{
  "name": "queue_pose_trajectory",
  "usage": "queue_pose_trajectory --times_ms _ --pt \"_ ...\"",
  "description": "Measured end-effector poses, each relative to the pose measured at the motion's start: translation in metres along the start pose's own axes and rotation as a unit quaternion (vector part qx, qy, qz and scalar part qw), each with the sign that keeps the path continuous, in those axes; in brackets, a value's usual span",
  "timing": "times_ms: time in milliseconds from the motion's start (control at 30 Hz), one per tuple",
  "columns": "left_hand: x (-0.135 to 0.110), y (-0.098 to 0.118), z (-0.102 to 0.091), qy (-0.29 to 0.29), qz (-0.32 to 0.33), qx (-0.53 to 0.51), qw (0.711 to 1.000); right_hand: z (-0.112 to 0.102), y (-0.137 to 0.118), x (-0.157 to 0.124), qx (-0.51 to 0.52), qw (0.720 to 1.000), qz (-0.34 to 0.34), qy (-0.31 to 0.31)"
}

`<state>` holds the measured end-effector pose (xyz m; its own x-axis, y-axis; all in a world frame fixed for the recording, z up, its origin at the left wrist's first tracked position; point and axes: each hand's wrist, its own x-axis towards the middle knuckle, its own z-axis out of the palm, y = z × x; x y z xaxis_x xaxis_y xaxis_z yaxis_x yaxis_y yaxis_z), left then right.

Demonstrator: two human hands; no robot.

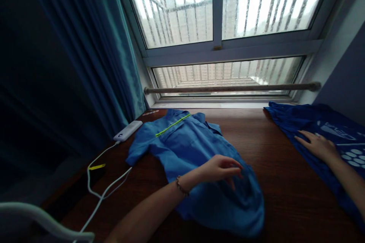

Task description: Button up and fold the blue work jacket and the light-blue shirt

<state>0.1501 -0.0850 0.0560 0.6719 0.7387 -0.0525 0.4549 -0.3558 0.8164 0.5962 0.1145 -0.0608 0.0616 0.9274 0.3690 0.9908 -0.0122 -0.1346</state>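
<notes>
Over the blue shirt (191, 144), the left hand (219, 168) is loosely curled, released. Right of the shirt, the right hand (319, 147) lies flat on darker fabric (299, 117).

From seven o'clock the bare left forearm (154, 209) is being held out, the bare left hand (219, 169) being kept near five with loosely bent fingers. From four the bare right forearm (349, 184) is being angled inward, the palm-down right hand (319, 147) being spread toward ten.
</notes>
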Motion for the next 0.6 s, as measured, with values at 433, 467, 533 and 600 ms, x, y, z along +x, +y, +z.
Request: queue_pose_trajectory --times_ms 433,467,533,600 --pt "0.015 -0.082 -0.014 0.347 -0.203 0.459 0.792 -0.061 -0.106 -0.019 0.104 0.988 -0.112 0.024" --pt "0.015 -0.083 -0.013 0.346 -0.199 0.463 0.792 -0.062 -0.13 -0.025 0.181 0.977 -0.11 -0.015" --pt "0.014 -0.083 -0.014 0.344 -0.189 0.468 0.791 -0.057 -0.18 -0.039 0.299 0.937 -0.142 -0.113" --pt "0.014 -0.084 -0.014 0.343 -0.181 0.473 0.791 -0.05 -0.228 -0.053 0.333 0.917 -0.142 -0.165"
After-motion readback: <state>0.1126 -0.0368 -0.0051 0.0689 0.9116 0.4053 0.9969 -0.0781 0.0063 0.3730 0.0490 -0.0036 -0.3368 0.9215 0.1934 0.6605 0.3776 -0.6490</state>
